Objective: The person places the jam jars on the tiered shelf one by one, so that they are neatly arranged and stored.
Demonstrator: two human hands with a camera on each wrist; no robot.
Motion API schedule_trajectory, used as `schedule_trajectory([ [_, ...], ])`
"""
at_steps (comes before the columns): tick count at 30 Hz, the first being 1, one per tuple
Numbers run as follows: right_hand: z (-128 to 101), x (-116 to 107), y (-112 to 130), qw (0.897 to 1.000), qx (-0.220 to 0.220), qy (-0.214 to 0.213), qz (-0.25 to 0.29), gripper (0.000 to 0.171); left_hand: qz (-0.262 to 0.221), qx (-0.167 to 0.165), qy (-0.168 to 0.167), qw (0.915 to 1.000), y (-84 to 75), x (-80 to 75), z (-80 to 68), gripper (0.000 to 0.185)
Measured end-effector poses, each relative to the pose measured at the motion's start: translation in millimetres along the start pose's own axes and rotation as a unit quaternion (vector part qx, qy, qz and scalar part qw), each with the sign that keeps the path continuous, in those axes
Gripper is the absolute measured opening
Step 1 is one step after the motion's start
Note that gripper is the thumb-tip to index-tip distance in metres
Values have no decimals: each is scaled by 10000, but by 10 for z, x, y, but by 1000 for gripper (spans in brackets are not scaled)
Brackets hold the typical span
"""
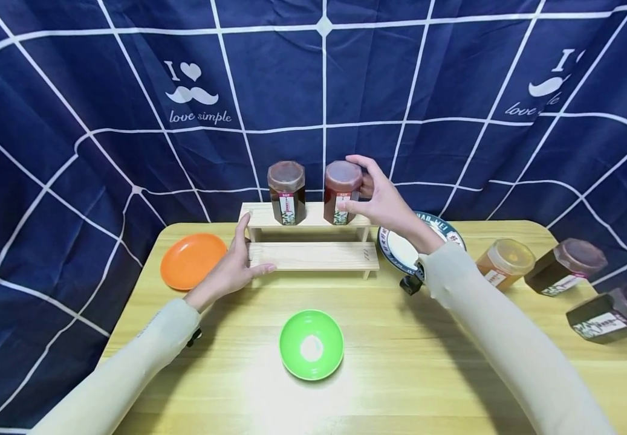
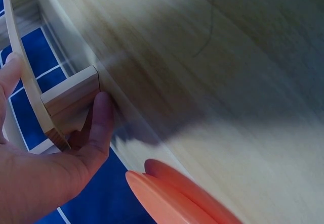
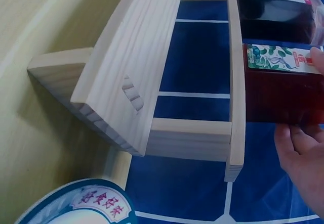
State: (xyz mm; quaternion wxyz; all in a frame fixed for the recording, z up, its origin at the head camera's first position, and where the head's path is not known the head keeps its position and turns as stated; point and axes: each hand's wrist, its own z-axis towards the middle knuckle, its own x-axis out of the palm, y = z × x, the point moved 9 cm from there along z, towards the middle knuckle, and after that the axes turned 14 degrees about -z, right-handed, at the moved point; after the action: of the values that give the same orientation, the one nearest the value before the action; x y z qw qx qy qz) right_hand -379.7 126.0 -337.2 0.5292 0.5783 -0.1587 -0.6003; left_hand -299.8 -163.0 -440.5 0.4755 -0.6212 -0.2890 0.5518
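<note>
The 2 hands are well apart. The left hand (image 1: 235, 266) grips the left end of a 2-tier wooden rack (image 1: 313, 257), its thumb and fingers around the board and support. The right hand (image 1: 381, 202) pinches 1 red jar (image 1: 338, 190) from its right side, thumb on the label and fingers behind. That jar is upright at the right of the rack's far, higher board, its base touching the board or nearly so; I cannot tell which. To its left, with a gap between, 1 dark jar (image 1: 287, 193) stands on the same board.

3 more jars are at the right of the wooden table (image 1: 389, 362), making 5 in all: 1 amber jar (image 1: 503, 264), 1 dark brown jar (image 1: 566, 267) to its right, and 1 blackish jar (image 1: 615, 314) nearer and farther right. Each of the 5 has a lid and a label.

1 orange plate (image 1: 192, 261) lies left of the rack, near the left hand. 1 white dish (image 1: 386, 248) with a lettered rim sits right of the rack, partly hidden by the right forearm. 1 green bowl (image 1: 311, 326) is on the near side. Behind hangs a blue cloth (image 1: 286, 78) with white lines and 2 moustache prints.
</note>
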Motion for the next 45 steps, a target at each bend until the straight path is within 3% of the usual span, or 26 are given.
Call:
schedule_trajectory([
  [9, -54, 14, -1, 9999, 87, 115, 0, 98, -55, 12, 17, 10000, -28, 22, 9, 129],
  [17, -250, -97, 26, 9991, 165, -166, -364, 97, -13, 123, -46, 9999, -21, -6, -1, 129],
  [27, -605, -375, 131, 9978, 223, -361, -504, 85, -1, 402, -85, 9992, 65, -22, 11, 127],
  [31, -776, -492, 161, 9973, 225, -485, -506, 81, -109, 205, 1, 9997, -14, 15, -9, 128],
  [37, -1034, -675, 176, 9956, 166, -704, -594, 76, -42, 135, -22, 9999, -7, 23, -13, 127],
  [45, -1423, -906, 192, 9932, -69, -1003, -589, 68, -53, 457, -89, 9989, 38, 12, -3, 129],
])
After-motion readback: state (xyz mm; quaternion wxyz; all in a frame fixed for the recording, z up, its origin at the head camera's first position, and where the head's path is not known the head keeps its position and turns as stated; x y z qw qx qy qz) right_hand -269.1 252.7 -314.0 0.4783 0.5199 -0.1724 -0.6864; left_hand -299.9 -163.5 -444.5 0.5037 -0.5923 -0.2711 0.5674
